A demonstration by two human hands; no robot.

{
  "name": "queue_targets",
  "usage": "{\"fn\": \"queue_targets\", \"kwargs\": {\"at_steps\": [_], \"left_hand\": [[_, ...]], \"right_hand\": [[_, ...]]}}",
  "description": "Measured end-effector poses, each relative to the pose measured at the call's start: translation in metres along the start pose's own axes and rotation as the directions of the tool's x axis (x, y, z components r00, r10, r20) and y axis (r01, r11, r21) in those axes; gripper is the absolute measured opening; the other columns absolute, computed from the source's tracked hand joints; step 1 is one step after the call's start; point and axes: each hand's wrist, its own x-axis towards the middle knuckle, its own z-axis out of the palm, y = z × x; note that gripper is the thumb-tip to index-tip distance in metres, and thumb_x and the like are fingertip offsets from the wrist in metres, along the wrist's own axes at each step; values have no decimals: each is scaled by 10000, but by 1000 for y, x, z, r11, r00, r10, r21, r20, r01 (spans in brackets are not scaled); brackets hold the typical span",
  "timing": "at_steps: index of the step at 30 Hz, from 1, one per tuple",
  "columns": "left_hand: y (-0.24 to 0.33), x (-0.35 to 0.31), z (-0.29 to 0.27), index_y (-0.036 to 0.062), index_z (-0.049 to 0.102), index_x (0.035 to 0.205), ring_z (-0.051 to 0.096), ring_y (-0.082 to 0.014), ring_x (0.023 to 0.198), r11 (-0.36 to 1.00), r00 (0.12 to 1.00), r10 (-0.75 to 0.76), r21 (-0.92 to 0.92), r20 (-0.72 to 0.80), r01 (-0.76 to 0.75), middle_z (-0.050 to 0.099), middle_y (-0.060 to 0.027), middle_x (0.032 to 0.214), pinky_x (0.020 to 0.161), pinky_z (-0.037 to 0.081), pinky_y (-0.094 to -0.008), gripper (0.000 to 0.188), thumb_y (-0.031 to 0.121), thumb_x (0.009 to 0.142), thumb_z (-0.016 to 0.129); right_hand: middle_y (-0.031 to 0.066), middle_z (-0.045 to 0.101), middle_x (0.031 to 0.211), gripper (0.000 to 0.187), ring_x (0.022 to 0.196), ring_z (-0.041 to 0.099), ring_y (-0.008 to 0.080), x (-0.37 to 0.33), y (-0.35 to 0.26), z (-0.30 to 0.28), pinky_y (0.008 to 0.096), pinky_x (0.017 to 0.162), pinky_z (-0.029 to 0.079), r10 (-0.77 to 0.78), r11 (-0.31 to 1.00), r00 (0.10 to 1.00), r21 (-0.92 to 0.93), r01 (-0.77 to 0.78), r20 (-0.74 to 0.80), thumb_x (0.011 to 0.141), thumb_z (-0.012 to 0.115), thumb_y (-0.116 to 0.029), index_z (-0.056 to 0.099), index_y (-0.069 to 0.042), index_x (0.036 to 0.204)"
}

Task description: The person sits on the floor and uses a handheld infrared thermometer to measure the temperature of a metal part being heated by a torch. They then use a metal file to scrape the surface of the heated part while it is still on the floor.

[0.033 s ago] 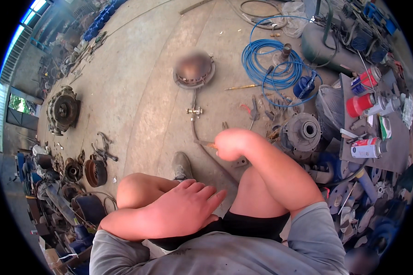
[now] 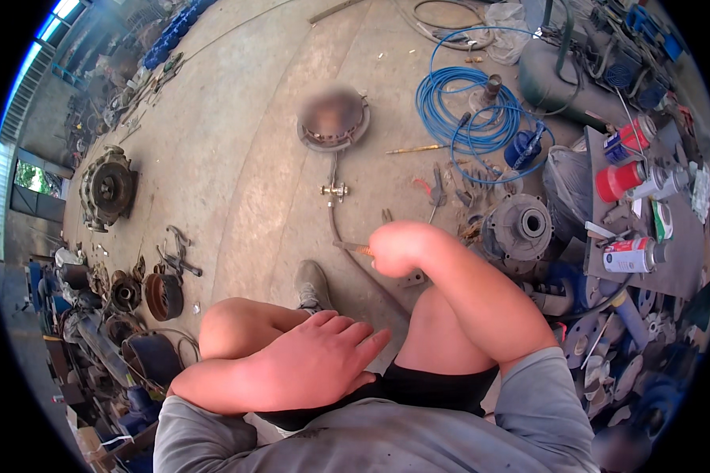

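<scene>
My left hand lies over my left thigh and lap, palm down, its fingers stretched out with nothing in them. Out past my right knee, my right hand is closed around a thin tool with an orange-brown ribbed part and a dull, flat end pointing left. Its exact kind cannot be made out, and my fist hides the rest. The tool's end overlaps a dark hose in view. That hose runs up to a brass valve and a round metal burner, whose top is blurred with an orange patch.
Coiled blue hose lies beyond a pair of pliers on the right. A grey metal housing sits near my right arm, beside a board with spray cans. Leftward stand a gear housing and a rusty drum.
</scene>
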Motion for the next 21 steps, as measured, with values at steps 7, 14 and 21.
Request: {"fn": "queue_targets", "kwargs": {"at_steps": [7,14,21], "left_hand": [[-7,-9,12,15,512,1508,640,-357,1248,1000,1000,-7,-20,-21,6,644,-184,1389,1110,473,-474,602,394,1053,616],[-7,-18,13,15,518,1505,648,-351,1230,999,998,-24,-27,-54,23,649,-182,1382,1108,474,-472,604,398,1049,620],[-12,-22,14,13,529,1492,662,-343,1202,1000,996,-23,3,-83,24,653,-177,1377,1088,486,-461,591,395,1050,617]], "right_hand": [[240,770,1036,327,976,741,413,1,-2,2,506,867,586,9,1000,999,-22,-9,33,994,629,-253,805,18,1044],[246,767,1033,326,977,739,417,2,-8,0,508,863,585,13,1000,999,-18,-12,50,994,625,-250,804,18,1042],[234,769,1050,304,985,739,410,4,-9,0,510,861,583,35,999,998,25,-36,58,976,619,-231,794,-2,1070]]}}
